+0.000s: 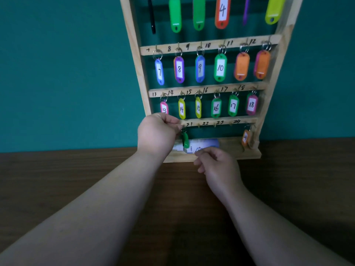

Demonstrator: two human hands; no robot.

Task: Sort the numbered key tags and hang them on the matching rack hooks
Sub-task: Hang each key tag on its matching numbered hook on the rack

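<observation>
we stand before a wooden key rack (269,77) on a dark table (76,179). our left hand (158,134) pinches the ring of a green tag (185,140) at the bottom row's hook beside label 21. our right hand (216,163) curls loosely near the rack's base, and we cannot tell whether it holds anything.

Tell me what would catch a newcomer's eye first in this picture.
The wooden key rack against the teal wall, its rows hung with bright numbered tags such as the green 10 tag, stands out first. Next, at the bottom row, the left hand pinches the ring of a dark green tag by the hook left of the 21 mark, while the right hand hovers just below.
</observation>
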